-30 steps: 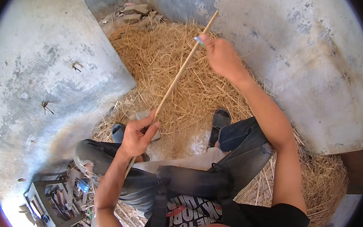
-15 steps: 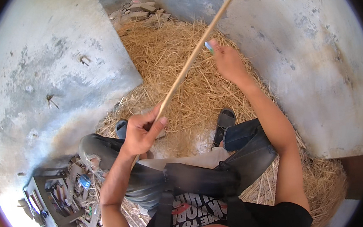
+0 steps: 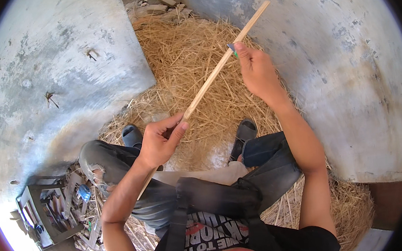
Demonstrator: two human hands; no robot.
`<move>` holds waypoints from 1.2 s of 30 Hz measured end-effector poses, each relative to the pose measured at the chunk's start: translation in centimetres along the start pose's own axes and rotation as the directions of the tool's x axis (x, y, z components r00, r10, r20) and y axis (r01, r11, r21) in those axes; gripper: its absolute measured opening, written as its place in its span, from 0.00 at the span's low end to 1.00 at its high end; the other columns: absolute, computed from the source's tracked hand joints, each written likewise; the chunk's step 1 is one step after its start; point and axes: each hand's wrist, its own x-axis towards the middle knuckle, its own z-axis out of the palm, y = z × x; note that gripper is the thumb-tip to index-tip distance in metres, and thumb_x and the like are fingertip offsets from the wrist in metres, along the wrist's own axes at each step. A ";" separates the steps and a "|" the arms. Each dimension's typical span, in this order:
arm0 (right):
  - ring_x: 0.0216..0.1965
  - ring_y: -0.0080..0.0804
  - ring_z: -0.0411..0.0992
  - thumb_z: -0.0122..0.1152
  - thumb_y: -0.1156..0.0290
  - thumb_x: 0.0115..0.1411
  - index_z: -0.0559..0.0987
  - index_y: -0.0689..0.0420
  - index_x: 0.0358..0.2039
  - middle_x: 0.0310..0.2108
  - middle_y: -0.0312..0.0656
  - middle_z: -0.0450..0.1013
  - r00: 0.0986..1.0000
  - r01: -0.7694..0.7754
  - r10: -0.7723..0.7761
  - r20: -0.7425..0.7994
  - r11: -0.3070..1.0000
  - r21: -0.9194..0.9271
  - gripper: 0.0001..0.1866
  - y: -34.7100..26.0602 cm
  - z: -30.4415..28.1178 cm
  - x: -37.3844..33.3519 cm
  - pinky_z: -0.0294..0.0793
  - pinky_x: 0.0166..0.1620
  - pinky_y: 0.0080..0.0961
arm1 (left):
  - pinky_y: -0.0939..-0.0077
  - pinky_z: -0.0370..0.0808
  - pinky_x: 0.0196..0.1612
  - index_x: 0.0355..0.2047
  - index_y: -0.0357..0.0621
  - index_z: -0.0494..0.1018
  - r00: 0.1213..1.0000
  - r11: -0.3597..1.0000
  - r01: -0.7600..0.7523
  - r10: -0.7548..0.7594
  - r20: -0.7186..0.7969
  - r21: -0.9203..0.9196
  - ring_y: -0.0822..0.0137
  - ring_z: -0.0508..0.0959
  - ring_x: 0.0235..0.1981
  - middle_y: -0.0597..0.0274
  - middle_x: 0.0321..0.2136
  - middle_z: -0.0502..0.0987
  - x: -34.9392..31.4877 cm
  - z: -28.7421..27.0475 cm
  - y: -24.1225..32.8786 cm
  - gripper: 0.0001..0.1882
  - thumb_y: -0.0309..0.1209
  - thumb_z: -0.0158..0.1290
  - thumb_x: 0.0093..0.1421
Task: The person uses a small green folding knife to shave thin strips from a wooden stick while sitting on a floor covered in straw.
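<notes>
Left hand (image 3: pixel 159 140): clamped round wooden stick (image 3: pixel 213 78) | right hand (image 3: pixel 259 73): clamped on small blade (image 3: pixel 230 46) | blade against stick, near upper end

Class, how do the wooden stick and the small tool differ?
The wooden stick is long; the small tool looks short, partly hidden. The stick is pale tan; the tool shows grey and green. The left grip holds the stick, the right grip the tool. Both are hand-held.
</notes>
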 end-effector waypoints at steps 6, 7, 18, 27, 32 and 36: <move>0.15 0.50 0.67 0.37 0.45 0.77 0.83 0.66 0.30 0.10 0.51 0.64 0.981 0.092 -0.085 0.172 0.995 -0.034 0.38 -0.4 3.9 -2.7 0.70 0.26 0.46 | 0.84 0.63 0.23 0.55 0.35 0.78 0.999 0.992 -0.039 0.041 -0.017 0.119 0.85 0.66 0.20 0.76 0.20 0.71 0.6 0.0 -0.2 0.18 0.32 0.59 0.70; 0.15 0.52 0.68 0.37 0.45 0.77 0.83 0.66 0.30 0.11 0.53 0.65 0.987 0.023 -0.021 0.157 1.000 -0.007 0.38 -0.4 3.4 -2.1 0.70 0.26 0.47 | 0.85 0.63 0.23 0.55 0.35 0.79 0.999 0.989 -0.032 0.034 -0.017 0.146 0.85 0.66 0.20 0.76 0.19 0.70 0.5 -0.1 -0.1 0.17 0.32 0.59 0.69; 0.23 0.61 0.75 0.40 0.47 0.76 0.85 0.64 0.36 0.17 0.60 0.73 0.984 -0.045 0.034 0.175 0.997 0.058 0.34 -1.0 2.8 -1.6 0.74 0.30 0.52 | 0.83 0.62 0.23 0.55 0.34 0.78 0.995 0.980 -0.087 0.095 -0.038 0.176 0.84 0.65 0.21 0.77 0.19 0.70 0.7 -0.1 -0.4 0.17 0.32 0.58 0.70; 0.24 0.63 0.75 0.41 0.45 0.75 0.85 0.62 0.34 0.19 0.60 0.74 0.971 0.018 -0.044 0.234 0.994 0.112 0.34 -2.1 4.6 -3.6 0.74 0.29 0.53 | 0.83 0.62 0.23 0.56 0.36 0.78 0.997 0.985 -0.064 0.072 -0.040 0.162 0.85 0.65 0.22 0.77 0.19 0.70 1.0 0.0 0.0 0.17 0.32 0.57 0.70; 0.18 0.52 0.71 0.38 0.41 0.75 0.85 0.62 0.35 0.16 0.55 0.70 0.920 0.000 -0.084 0.383 0.977 0.214 0.38 -2.4 6.9 -6.0 0.70 0.25 0.46 | 0.83 0.63 0.23 0.56 0.37 0.78 1.000 0.990 -0.022 0.023 -0.005 0.140 0.84 0.66 0.21 0.76 0.19 0.70 1.2 0.1 1.2 0.18 0.32 0.58 0.70; 0.15 0.33 0.62 0.35 0.38 0.75 0.86 0.62 0.37 0.11 0.41 0.60 0.920 -0.163 0.023 0.392 0.931 0.327 0.40 -1.3 6.1 -4.4 0.64 0.23 0.36 | 0.84 0.64 0.25 0.54 0.34 0.79 0.999 0.998 -0.036 0.037 -0.025 0.053 0.85 0.66 0.23 0.76 0.22 0.72 1.1 -0.1 0.2 0.18 0.31 0.60 0.68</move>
